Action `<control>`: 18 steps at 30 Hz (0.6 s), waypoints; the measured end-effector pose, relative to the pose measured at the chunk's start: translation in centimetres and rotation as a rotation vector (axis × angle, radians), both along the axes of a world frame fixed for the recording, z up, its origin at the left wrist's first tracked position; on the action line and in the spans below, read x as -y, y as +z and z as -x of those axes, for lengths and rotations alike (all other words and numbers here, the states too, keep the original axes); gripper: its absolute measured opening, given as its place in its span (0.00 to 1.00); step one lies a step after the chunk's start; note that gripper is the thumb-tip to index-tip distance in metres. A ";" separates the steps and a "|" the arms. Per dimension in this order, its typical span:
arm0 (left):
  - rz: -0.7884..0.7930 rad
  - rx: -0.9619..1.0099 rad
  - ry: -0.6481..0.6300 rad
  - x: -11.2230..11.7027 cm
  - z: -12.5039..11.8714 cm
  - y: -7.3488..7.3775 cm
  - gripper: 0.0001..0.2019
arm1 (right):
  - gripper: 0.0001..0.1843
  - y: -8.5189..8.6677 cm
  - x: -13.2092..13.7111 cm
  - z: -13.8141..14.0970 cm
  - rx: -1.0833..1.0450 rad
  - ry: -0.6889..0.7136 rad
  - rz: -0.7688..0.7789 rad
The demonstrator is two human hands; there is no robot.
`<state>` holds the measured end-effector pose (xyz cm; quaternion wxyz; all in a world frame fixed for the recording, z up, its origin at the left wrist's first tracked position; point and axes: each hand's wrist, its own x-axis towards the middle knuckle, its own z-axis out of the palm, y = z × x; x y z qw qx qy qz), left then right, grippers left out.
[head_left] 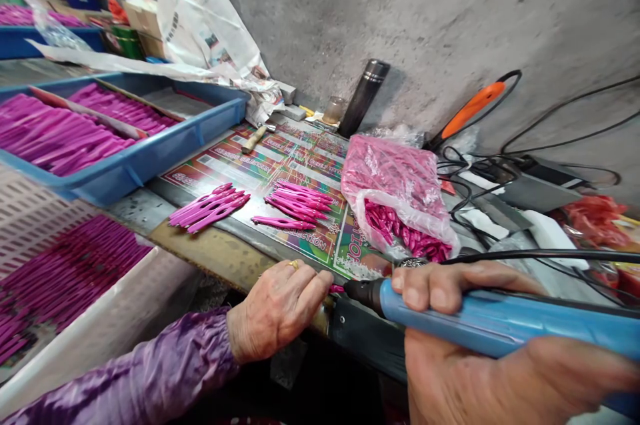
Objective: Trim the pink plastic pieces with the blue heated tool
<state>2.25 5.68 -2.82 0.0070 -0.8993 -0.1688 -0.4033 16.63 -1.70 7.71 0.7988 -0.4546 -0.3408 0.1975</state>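
My left hand (280, 308) is closed, a ring on one finger, at the bench's front edge. The magenta tip of a slim plastic piece (337, 289) sticks out of its fist; the rest is hidden. My right hand (450, 371) is wrapped round a blue corded electric screwdriver (490, 321), held level. Its black nose (365, 293) points left and meets the magenta tip. Beyond my left hand lie two small piles of slim magenta plastic pieces, a left pile (210, 206) and a right pile (297, 203). An open plastic bag (395, 178) holds small dark-pink parts.
A blue divided tray (195, 138) of magenta pieces stands left, above a white crate (165, 285) with more. A wooden-handled tool (255, 139), a black flask (364, 98), an orange-handled tool (473, 110) and tangled cables (465, 178) lie toward the grey wall (425, 18).
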 end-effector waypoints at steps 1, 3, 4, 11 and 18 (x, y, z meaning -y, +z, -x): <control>-0.019 0.000 0.006 0.0 0.0 0.0 0.09 | 0.32 0.0 0.0 0.0 0.004 -0.001 0.003; -0.051 -0.002 0.004 0.0 0.0 0.0 0.10 | 0.32 0.1 0.0 0.0 0.003 -0.003 0.008; -0.059 -0.005 -0.002 -0.1 0.0 0.1 0.10 | 0.32 0.1 0.0 0.0 -0.001 -0.004 0.012; -0.072 -0.033 -0.014 -0.2 0.1 0.6 0.11 | 0.33 0.0 -0.1 0.0 -0.001 -0.011 0.023; -0.102 -0.033 -0.004 0.0 0.2 1.0 0.12 | 0.33 -0.1 0.3 -0.7 0.016 -0.007 0.027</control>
